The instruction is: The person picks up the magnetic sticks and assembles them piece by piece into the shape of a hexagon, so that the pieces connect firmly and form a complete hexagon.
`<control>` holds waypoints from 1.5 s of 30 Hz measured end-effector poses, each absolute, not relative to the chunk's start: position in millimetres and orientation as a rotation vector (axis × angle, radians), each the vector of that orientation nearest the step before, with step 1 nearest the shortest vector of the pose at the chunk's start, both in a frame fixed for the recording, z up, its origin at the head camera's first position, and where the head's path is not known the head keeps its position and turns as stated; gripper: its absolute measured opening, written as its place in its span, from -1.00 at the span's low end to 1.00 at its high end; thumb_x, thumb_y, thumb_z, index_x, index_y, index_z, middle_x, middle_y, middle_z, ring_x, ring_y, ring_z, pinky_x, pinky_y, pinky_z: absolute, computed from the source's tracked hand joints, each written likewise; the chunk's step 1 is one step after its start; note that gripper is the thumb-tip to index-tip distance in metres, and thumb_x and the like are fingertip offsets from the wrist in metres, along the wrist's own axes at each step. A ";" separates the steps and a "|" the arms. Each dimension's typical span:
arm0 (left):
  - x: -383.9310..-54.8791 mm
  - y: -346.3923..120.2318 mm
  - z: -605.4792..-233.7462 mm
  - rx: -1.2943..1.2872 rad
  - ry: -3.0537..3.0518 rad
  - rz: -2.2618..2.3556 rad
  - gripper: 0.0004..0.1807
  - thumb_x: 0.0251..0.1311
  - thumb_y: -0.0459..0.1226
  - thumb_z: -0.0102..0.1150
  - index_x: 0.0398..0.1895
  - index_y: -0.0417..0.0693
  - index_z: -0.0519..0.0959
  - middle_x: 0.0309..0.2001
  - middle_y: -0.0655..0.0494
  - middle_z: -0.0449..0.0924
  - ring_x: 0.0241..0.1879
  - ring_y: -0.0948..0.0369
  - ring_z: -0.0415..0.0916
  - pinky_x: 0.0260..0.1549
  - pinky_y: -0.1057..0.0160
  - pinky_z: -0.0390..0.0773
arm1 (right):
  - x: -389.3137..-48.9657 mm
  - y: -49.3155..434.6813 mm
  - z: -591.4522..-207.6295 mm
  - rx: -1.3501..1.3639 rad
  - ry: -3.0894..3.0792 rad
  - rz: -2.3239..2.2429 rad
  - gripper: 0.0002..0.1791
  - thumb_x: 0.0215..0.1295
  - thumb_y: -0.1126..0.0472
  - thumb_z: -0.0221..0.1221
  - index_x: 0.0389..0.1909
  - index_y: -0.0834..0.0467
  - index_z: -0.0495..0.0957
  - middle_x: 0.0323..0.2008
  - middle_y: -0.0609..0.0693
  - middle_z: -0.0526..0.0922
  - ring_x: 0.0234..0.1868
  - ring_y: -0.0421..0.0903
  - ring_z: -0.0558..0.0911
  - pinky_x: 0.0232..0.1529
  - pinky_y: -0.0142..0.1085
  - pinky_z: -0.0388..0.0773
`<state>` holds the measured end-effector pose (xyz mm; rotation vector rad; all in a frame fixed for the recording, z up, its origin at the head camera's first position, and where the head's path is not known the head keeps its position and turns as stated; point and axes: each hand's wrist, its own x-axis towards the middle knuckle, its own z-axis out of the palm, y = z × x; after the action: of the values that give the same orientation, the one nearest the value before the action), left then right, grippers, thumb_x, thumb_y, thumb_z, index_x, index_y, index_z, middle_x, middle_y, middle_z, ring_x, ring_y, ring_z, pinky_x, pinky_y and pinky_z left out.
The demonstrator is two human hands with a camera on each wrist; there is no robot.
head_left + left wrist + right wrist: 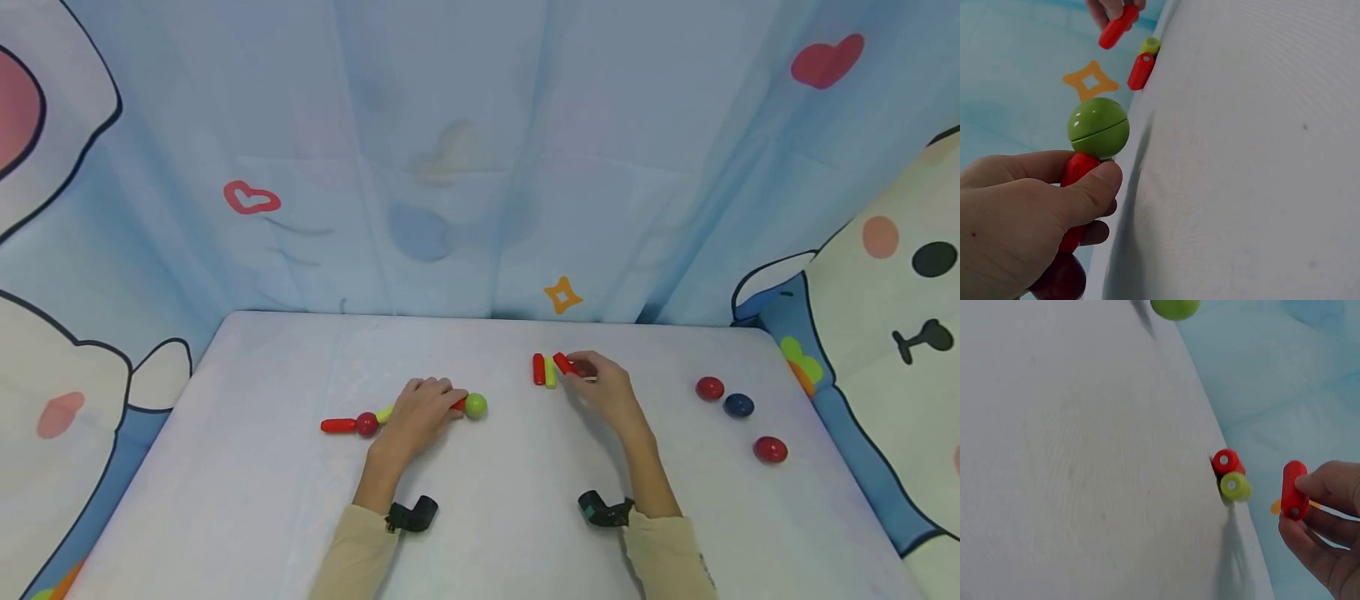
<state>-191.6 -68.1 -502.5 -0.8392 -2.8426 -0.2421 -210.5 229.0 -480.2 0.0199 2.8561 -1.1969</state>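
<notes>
My left hand (422, 417) grips a chain of toy rods and balls by a red rod (1079, 167). A green ball (476, 406) caps the chain's right end. Toward the left, past the hand, show a yellow-green rod (385, 414), a red ball (367, 424) and a red end rod (338, 426); fingers hide the middle. Farther right, my right hand (606, 390) pinches a loose red rod (1295, 490) between thumb and fingers. Just left of it, another red rod (538, 369) and a yellow-green rod (551, 372) lie side by side on the white table (510, 500).
At the right of the table sit a red ball (709, 388), a dark blue ball (739, 406) and a second red ball (770, 450). A pale blue printed curtain (480, 208) hangs behind the table's far edge.
</notes>
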 end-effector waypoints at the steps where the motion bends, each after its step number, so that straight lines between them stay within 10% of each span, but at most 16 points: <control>1: -191.5 -68.2 -502.3 -0.832 -2.843 -0.245 -0.66 0.23 -0.09 0.25 0.08 0.14 0.60 -0.20 0.21 0.63 -0.17 0.22 0.54 0.10 0.14 0.49 | -210.9 227.2 -480.2 -0.008 2.840 -1.216 -0.58 0.36 0.24 0.14 0.20 0.24 0.44 0.09 0.24 0.58 0.09 0.15 0.57 0.12 0.00 0.56; 35: -191.4 -71.3 -502.0 -0.667 -2.877 -0.285 -0.68 0.21 -0.12 0.27 0.03 0.08 0.62 -0.22 0.16 0.63 -0.18 0.17 0.54 0.09 0.07 0.49 | -198.4 158.7 -498.2 -0.537 2.578 -1.138 -0.71 0.29 0.30 0.19 0.03 0.17 0.60 -0.05 0.04 0.68 -0.05 -0.07 0.62 0.06 -0.12 0.60; 45: -190.2 -70.5 -499.1 -0.649 -2.904 -0.339 -0.44 0.23 -0.10 0.25 0.32 0.23 0.40 -0.19 0.17 0.63 -0.21 0.22 0.57 -0.10 0.21 0.57 | -197.6 154.7 -498.5 -0.455 2.640 -1.209 -0.67 0.31 0.28 0.19 0.09 0.16 0.57 0.03 0.07 0.65 0.03 -0.01 0.62 0.09 -0.11 0.60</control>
<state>-190.2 -70.5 -499.1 -0.6489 -2.9036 -0.3390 -197.6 154.7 -498.5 -0.4548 2.6398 -1.2088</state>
